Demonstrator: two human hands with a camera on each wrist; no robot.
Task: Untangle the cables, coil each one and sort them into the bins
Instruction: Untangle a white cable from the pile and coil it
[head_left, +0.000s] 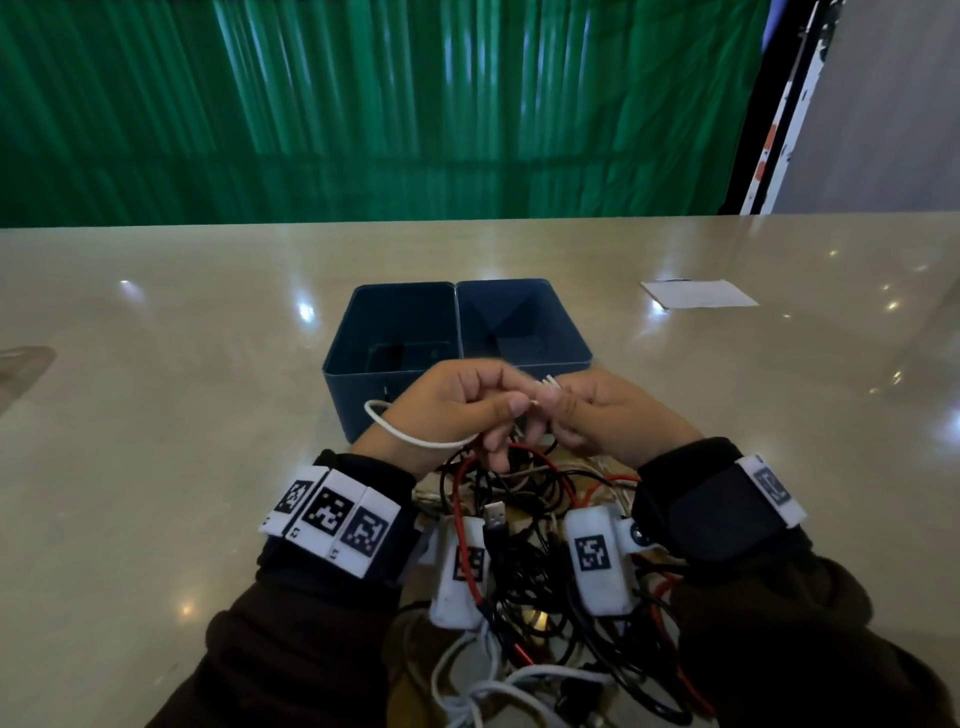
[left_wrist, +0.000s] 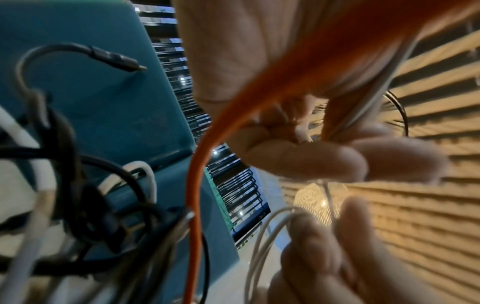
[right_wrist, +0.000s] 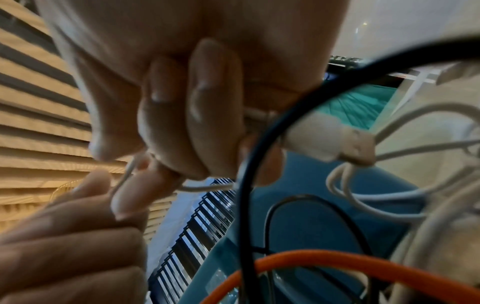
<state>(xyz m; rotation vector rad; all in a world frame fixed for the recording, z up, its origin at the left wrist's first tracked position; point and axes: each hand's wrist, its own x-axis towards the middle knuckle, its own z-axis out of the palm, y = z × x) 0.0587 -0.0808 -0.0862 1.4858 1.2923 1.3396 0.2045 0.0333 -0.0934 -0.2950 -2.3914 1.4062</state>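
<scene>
Glossy beige table (head_left: 156, 415), green curtain behind: coiling a thin white cable.

At frame centre the left hand (head_left: 452, 410) and right hand (head_left: 613, 415) pinch the white cable (head_left: 410, 439), looped past the left wrist. Below lies the tangled pile (head_left: 530, 571); above, two blue bins (head_left: 457, 343), apparently cable-free — sorting barely begun.

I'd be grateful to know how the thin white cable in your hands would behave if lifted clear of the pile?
The thin white cable is probably floppy: it droops in a loop past the left hand. Likely light, pinched by fingertips. It may snag, since the tangled pile lies beneath.
</scene>
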